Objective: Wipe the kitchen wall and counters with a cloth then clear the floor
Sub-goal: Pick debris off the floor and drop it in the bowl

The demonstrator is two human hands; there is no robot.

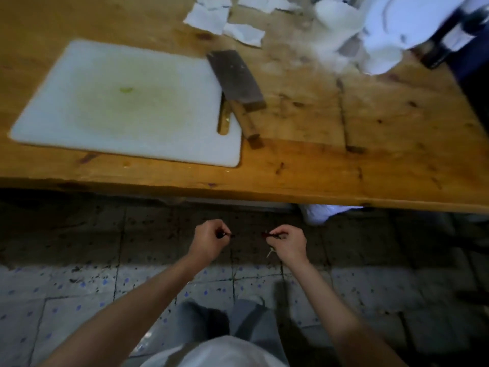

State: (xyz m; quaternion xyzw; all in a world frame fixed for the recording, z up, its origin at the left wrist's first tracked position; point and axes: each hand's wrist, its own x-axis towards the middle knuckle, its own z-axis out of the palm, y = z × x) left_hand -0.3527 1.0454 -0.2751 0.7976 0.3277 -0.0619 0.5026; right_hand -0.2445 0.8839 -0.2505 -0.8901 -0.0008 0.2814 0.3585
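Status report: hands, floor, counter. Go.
Left hand and right hand low over the floor, each pinching a small dark scrap. Cleaver, cutting board, torn paper on the counter. No cloth in hand.

Both forearms are bare, no sleeves showing, above grey trousers (246,324) and a white top (219,353).

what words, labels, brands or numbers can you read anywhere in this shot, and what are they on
None can be read.
Cleaver: blade shows no legible mark.
Cutting board: plain white, no print.
Torn paper pieces: faint dark marks, too blurred to read.
White items at the table's far right: blurred, no readable text.
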